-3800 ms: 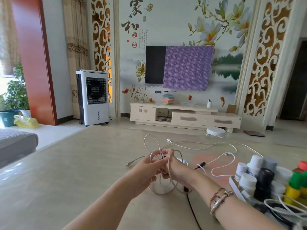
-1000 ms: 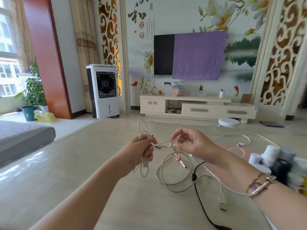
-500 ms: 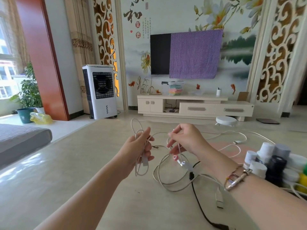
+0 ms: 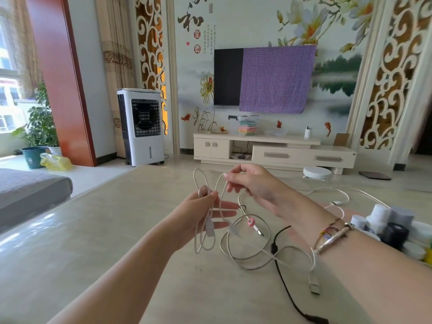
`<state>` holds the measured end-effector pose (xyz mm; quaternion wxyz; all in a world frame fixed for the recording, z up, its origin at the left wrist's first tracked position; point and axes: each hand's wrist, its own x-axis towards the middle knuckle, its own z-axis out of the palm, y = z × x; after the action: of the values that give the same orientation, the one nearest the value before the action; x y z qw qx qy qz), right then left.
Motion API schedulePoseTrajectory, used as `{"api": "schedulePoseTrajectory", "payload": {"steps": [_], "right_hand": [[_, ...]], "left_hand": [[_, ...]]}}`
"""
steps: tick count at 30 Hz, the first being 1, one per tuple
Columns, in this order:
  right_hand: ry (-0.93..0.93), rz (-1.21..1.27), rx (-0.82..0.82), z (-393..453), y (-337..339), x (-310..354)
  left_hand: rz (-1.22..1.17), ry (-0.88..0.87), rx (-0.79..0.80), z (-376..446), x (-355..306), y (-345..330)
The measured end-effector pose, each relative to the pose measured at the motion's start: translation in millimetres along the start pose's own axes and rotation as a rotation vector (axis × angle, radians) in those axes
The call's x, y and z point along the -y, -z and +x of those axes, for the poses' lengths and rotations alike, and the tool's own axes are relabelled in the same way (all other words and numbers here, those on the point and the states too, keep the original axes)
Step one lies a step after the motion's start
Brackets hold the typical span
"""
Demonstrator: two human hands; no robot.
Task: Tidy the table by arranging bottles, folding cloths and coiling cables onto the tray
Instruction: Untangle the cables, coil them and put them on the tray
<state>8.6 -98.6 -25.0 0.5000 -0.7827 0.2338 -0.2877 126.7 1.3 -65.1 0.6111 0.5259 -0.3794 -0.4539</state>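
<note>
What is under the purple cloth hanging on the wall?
The purple cloth drapes over a dark wall-mounted screen. Only the screen's left part shows; the rest is covered, so nothing more can be told.

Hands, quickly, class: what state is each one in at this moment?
Left hand: thumb pinches loops of the white cable, other fingers straight.
Right hand: pinches a strand of the same cable.

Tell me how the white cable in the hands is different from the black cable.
The white cable is lifted, looped between the left hand and right hand; the black cable lies untouched on the table. White is coiled; black runs nearly straight. Both are thin cords.
</note>
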Motion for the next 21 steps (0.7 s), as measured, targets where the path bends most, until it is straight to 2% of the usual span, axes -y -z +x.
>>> {"api": "schedulePoseTrajectory", "payload": {"steps": [3, 8, 11, 13, 18, 21], "right_hand": [[0.030, -0.083, -0.032, 7, -9, 7], [0.067, -0.068, -0.127, 16, -15, 10], [0.021, -0.074, -0.121, 8, -14, 6], [-0.065, -0.159, -0.026, -2, -8, -4], [-0.178, -0.551, 0.382, -23, 10, -31], [-0.132, -0.541, 0.499, -30, 15, -26]], "left_hand": [[-0.050, -0.036, -0.018, 3, 1, 0], [-0.145, -0.109, -0.078, 7, -1, 2], [-0.235, -0.124, -0.093, 7, -4, 6], [-0.310, -0.134, -0.080, 7, -6, 10], [-0.430, -0.109, -0.117, 11, -5, 21], [-0.366, -0.107, -0.173, 13, -2, 22]]}}
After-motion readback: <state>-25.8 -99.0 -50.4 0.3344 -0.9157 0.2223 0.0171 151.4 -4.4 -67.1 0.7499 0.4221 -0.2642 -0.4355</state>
